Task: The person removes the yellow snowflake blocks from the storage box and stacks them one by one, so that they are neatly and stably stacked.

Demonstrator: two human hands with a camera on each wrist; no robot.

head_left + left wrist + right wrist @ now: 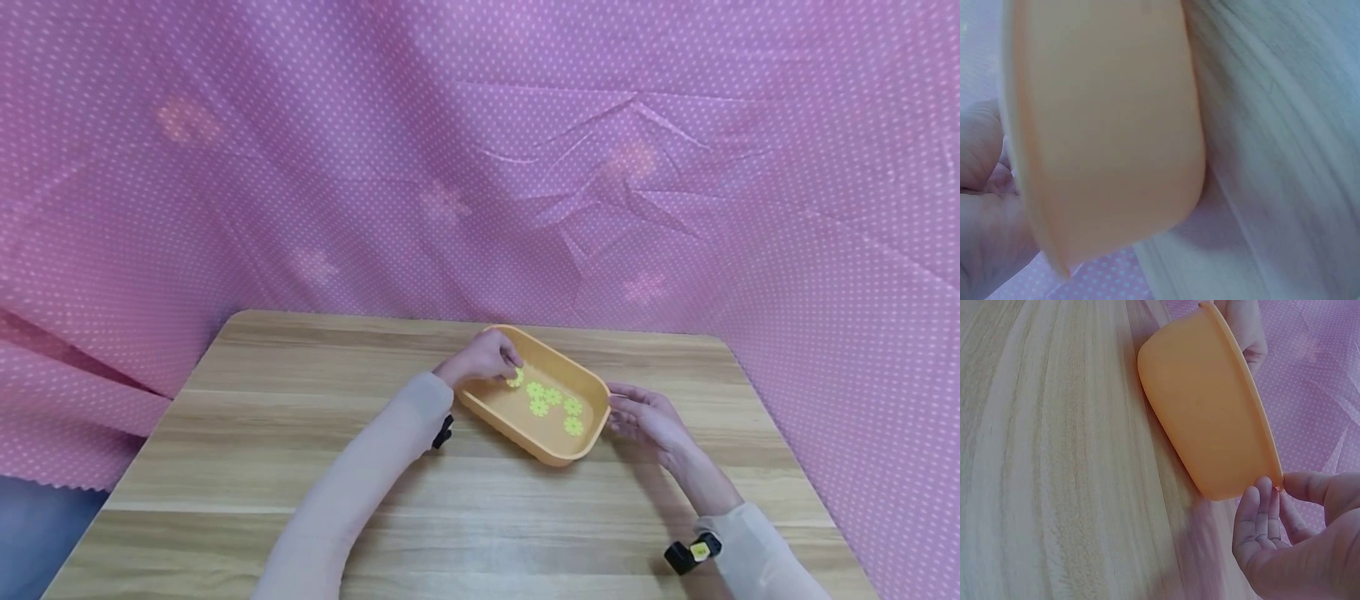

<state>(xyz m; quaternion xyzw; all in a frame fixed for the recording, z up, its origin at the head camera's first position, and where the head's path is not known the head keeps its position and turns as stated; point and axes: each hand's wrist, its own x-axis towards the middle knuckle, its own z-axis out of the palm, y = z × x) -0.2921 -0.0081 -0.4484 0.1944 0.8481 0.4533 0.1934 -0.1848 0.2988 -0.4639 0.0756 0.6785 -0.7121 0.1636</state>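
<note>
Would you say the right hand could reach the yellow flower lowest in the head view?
Likely yes: the right hand holds the tray near that yellow flower, and the open top leaves the way free.

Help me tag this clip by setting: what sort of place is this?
Probably a makeshift recording booth: polka-dot pink fabric hangs behind and beside the wood-grain table, and a black wrist camera suggests filming.
</note>
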